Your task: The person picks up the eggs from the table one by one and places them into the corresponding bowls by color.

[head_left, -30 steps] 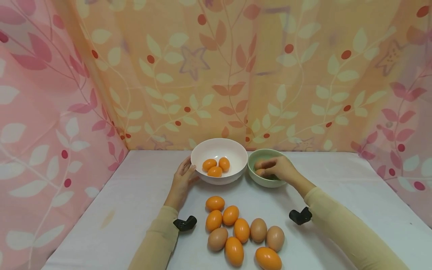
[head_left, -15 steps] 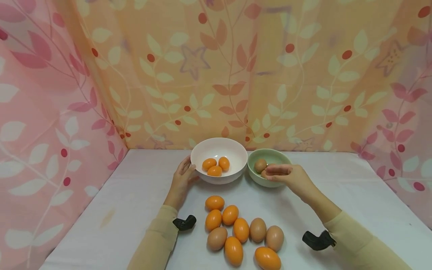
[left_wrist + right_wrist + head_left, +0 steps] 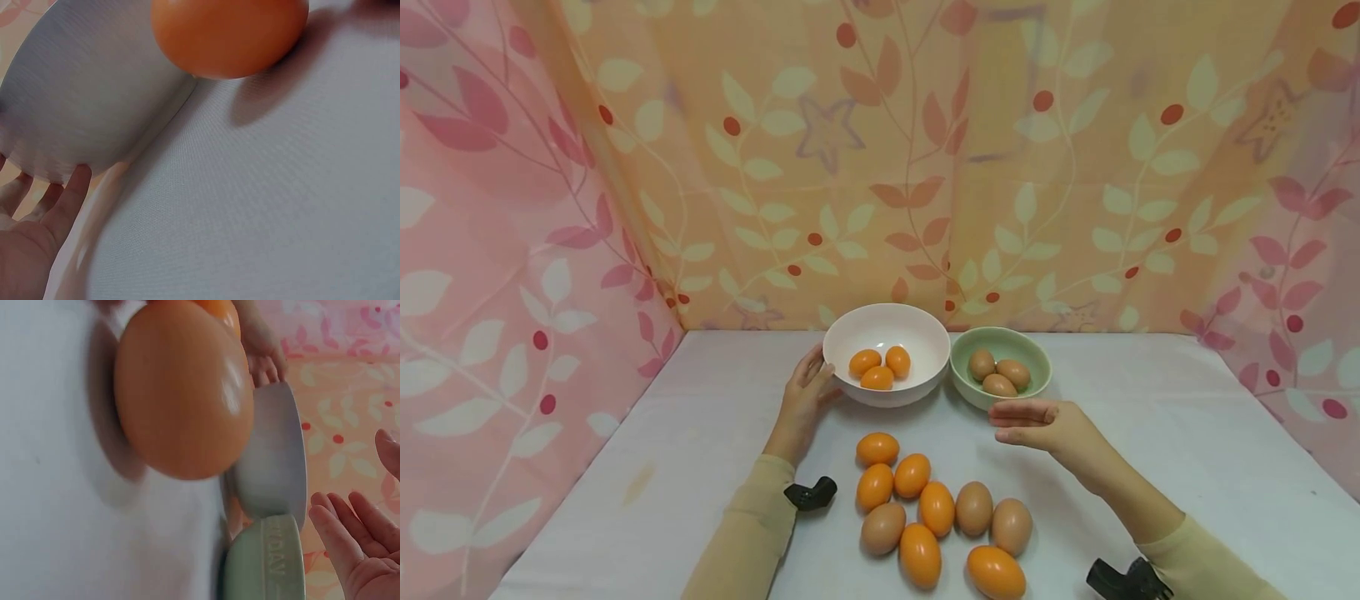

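Note:
My left hand rests its fingers against the left side of a white bowl, fingertips on the outer wall in the left wrist view. Three orange eggs lie inside that bowl. To its right stands a smaller green bowl with three brown eggs in it. Just in front of the green bowl's near rim, my right hand hovers with extended fingers and nothing in them. In the right wrist view its palm and fingers show bare beside the bowls.
On the white tabletop, in front of the bowls, lies a loose group of orange eggs and brown eggs. Floral cloth stands behind and along both sides. Each wrist wears a black camera mount.
My right hand has let go of a brown egg in the green bowl and drawn back toward the near side, its fingers straightening. The left hand stays at the white bowl.

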Tool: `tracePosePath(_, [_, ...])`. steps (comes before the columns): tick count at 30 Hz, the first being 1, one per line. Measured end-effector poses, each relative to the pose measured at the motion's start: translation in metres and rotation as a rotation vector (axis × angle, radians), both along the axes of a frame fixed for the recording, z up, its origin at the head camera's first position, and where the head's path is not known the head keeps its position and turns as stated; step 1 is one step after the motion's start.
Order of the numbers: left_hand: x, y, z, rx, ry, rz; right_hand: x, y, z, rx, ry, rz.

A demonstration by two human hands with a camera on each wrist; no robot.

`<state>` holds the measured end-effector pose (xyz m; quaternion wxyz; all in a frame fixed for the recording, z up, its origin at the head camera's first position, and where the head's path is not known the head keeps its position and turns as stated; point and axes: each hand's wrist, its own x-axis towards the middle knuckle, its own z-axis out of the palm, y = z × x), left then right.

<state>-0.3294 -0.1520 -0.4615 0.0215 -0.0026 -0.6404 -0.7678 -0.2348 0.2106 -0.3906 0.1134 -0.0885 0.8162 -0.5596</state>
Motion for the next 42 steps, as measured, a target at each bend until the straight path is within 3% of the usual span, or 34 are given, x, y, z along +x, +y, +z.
tracePosePath(10, [0.000, -0.001, -0.001, 0.012, 0.004, 0.001, 0.013, 0.001, -0.010, 0.010, -0.040, 0.012])
tracePosePath(19, [-0.001, 0.001, -0.002, 0.014, 0.004, -0.001, 0.018, 0.001, -0.022, -0.025, -0.077, 0.124])
tracePosePath(28, [-0.003, 0.001, -0.001, 0.018, -0.014, 0.013, 0.022, -0.003, -0.027, -0.067, -0.099, 0.181])
tracePosePath(37, [-0.001, -0.001, 0.000, 0.008, 0.006, 0.024, 0.020, -0.009, -0.034, -0.063, -0.108, 0.216])
tracePosePath(42, [-0.001, -0.001, -0.003, 0.015, 0.011, 0.005, 0.022, -0.010, -0.038, -0.003, -0.102, 0.224])
